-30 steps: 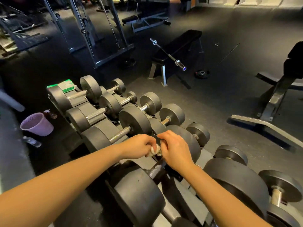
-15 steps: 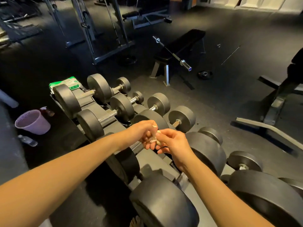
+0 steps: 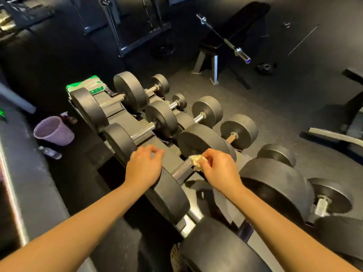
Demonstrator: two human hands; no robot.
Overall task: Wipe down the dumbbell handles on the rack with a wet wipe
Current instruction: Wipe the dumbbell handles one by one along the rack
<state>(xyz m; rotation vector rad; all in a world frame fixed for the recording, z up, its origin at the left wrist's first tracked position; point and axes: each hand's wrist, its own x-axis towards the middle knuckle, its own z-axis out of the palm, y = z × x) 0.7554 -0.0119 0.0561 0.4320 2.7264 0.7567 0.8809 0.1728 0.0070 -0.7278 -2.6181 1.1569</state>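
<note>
A black rack [image 3: 117, 112] holds several dark round-headed dumbbells in rows. My right hand [image 3: 220, 169] pinches a crumpled whitish wet wipe [image 3: 197, 160] and presses it on the far end of a knurled steel handle [image 3: 181, 169]. That handle joins a near head [image 3: 170, 195] and a far head [image 3: 200, 142]. My left hand [image 3: 144, 166] rests on top of the near head with fingers loosely curled and nothing in it. A green and white wipe packet [image 3: 86, 86] lies on the rack's far left end.
A lilac waste basket [image 3: 54, 131] and a plastic bottle [image 3: 50, 152] are on the floor to the left of the rack. A flat bench [image 3: 229, 30] with a barbell [image 3: 222, 36] across it is behind the rack. Bigger dumbbells [image 3: 275, 189] fill the right.
My hands were together around the wipe in mid-air; they have parted. My right hand has brought the wipe down onto a handle, and my left has settled on that dumbbell's near head.
</note>
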